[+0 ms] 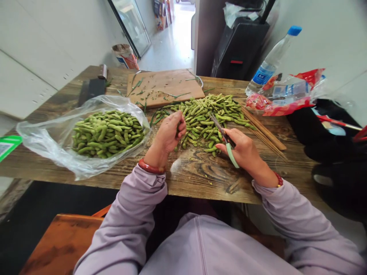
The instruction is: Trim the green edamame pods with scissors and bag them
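Note:
My left hand [171, 131] is closed in a fist at the left edge of a loose heap of edamame pods [215, 109]. A bit of green shows between its fingers, apparently edamame pods, mostly hidden by the hand. My right hand [242, 147] grips a pair of scissors [220, 126] with a pale green handle. Their dark blades point forward and left over the heap. To the left of my left hand, a clear plastic bag [51, 139] lies open with many more pods [110, 131] inside.
Behind the heap lies a wooden cutting board [166, 86] with green scraps. Thin wooden sticks [265, 133] lie right of the heap. Farther right are a water bottle [266, 67], red plastic packaging [286, 105] and a black bag [304, 130]. A dark flat object [91, 91] lies at the back left.

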`<state>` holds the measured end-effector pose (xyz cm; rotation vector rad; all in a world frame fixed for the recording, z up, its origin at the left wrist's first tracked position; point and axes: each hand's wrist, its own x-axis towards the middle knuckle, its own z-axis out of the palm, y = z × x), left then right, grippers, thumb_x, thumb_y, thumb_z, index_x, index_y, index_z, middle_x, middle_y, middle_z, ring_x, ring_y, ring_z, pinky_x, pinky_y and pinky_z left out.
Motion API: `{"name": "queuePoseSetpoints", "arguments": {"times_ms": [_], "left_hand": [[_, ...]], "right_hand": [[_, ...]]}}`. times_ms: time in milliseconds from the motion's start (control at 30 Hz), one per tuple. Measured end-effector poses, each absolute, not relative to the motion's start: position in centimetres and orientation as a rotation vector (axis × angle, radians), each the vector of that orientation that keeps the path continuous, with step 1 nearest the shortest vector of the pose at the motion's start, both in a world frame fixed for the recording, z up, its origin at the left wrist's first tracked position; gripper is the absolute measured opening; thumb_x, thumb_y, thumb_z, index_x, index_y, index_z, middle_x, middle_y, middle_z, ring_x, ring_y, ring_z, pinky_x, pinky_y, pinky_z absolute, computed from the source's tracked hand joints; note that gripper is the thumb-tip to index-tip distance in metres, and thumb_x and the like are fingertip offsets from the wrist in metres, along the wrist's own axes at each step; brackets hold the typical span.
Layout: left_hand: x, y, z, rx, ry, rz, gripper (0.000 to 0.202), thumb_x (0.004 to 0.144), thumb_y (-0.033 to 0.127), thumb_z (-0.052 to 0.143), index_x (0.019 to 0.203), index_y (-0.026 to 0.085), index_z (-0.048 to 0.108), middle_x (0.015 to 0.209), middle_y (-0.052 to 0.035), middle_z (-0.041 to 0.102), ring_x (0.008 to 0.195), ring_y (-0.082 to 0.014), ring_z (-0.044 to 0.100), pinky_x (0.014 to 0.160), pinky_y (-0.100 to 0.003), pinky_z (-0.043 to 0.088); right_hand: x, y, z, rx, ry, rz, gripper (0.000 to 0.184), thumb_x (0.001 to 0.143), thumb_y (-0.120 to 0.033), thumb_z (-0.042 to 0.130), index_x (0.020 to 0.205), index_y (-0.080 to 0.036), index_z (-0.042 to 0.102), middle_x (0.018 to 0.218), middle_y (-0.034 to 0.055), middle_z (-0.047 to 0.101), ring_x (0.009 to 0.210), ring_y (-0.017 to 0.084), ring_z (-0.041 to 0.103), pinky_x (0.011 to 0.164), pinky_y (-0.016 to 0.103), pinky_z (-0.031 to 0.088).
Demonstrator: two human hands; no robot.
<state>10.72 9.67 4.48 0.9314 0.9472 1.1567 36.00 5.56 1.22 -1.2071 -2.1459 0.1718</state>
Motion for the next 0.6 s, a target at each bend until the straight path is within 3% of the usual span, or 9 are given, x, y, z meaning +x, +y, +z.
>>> {"name": "queuePoseSetpoints", "arguments": {"times_ms": [67,200,367,467,600], "left_hand": [[10.2,10.0,4.3,0.984,1.024,1.212,0.032,0.092,0.045,0.058,0.077,0.019,0.049,0.055,0.0084,0.036,0.041,-0.004,0.033,0.041,-0.016,0.025],[9.7,10.4,3.6,1.177,1.181,1.215,0.011,0.087,0.023,0.053,0.081,0.017,0.059,0.055,0.006,0.043,0.043,-0.0065,0.037,0.042,-0.019,0.024],[9.7,11.0,2.5,1.739,1.565,1.069,0.02,0.082,0.015,0.054,0.085,0.014,0.074,0.059,0.0015,0.056,0.054,-0.0103,0.045,0.054,-0.023,0.034],[10.1,11.0,2.1,2.072,1.752,0.775,0.019,0.085,0.019,0.06,0.089,0.015,0.079,0.08,-0.0059,0.072,0.074,-0.0169,0.06,0.071,-0.028,0.044],[10.9,10.7,2.1,2.232,1.907,0.455,0.028,0.09,0.026,0.06,0.109,0.017,0.078,0.108,-0.0123,0.075,0.098,-0.0247,0.067,0.086,-0.034,0.049]], "right_hand": [[36.0,5.5,1.2,-1.207,-2.158,0.167,0.043,0.094,-0.045,0.065,0.126,-0.018,0.061,0.098,0.0099,0.068,0.086,0.026,0.067,0.076,0.039,0.056],[35.9,5.4,1.2,-1.198,-2.169,0.15,0.043,0.093,-0.045,0.065,0.127,-0.018,0.06,0.101,0.0106,0.069,0.086,0.027,0.067,0.075,0.039,0.055],[35.9,5.3,1.3,-1.214,-2.187,0.157,0.041,0.094,-0.045,0.064,0.127,-0.021,0.061,0.098,0.0093,0.068,0.086,0.027,0.068,0.073,0.038,0.056],[35.8,5.3,1.4,-1.203,-2.192,0.153,0.041,0.094,-0.046,0.064,0.127,-0.021,0.061,0.101,0.01,0.069,0.088,0.027,0.068,0.074,0.039,0.056],[35.7,5.3,1.3,-1.187,-2.193,0.153,0.041,0.093,-0.043,0.064,0.127,-0.021,0.061,0.101,0.01,0.069,0.089,0.027,0.068,0.075,0.039,0.056]]}}
